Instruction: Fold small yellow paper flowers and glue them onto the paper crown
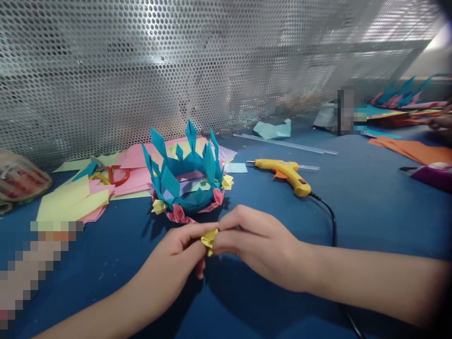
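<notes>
Both my hands meet at the front middle of the blue table (367, 207), pinching one small folded yellow paper piece (209, 239). My left hand (178, 254) grips it from the left and my right hand (256, 245) from the right, fingers closed on it. Just beyond them stands a blue paper crown-like lotus (187, 176) with pink petals at its base and small yellow pieces stuck round it.
A yellow glue gun (287, 173) lies to the right, its black cord (330, 214) running toward me. Pink and yellow paper sheets (76, 200) and red-handled scissors (115, 175) lie left. A perforated metal screen (176, 70) stands behind. Another person's hand (441, 122) and papers sit far right.
</notes>
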`<state>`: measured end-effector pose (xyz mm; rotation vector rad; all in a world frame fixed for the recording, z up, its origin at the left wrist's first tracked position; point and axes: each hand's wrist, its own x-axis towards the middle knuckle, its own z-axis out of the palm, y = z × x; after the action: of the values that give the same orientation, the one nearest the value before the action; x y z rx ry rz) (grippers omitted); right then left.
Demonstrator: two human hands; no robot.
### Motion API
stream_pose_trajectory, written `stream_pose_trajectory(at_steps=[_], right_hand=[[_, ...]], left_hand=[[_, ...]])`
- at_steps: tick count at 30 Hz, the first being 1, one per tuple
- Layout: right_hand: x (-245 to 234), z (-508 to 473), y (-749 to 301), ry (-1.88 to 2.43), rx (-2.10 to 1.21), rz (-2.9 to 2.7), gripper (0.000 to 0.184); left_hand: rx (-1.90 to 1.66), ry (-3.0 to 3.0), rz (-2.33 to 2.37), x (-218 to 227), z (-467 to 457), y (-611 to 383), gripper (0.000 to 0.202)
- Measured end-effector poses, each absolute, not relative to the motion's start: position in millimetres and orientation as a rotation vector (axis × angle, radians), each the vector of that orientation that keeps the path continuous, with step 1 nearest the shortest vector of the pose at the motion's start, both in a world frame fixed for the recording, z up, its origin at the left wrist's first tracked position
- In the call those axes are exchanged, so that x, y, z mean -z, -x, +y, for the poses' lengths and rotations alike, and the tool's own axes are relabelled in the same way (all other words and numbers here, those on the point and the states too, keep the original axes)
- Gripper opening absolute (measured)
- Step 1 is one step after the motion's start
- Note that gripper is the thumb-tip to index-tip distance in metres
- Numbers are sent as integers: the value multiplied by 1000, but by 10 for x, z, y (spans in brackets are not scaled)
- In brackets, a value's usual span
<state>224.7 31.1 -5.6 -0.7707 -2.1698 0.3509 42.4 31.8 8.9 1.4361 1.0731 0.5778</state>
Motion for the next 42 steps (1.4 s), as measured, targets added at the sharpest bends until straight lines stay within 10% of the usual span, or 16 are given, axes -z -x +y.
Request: stream_pose_trajectory(at_steps=[17,42], right_hand=[[-49,329,-2316,649,183,-2467,39],[-10,329,-2305,612,81,-2316,27]], left_hand=[[-724,-1443,1287,-21,316,-400,29],[-788,-1238,1087,9,308,-407,31]])
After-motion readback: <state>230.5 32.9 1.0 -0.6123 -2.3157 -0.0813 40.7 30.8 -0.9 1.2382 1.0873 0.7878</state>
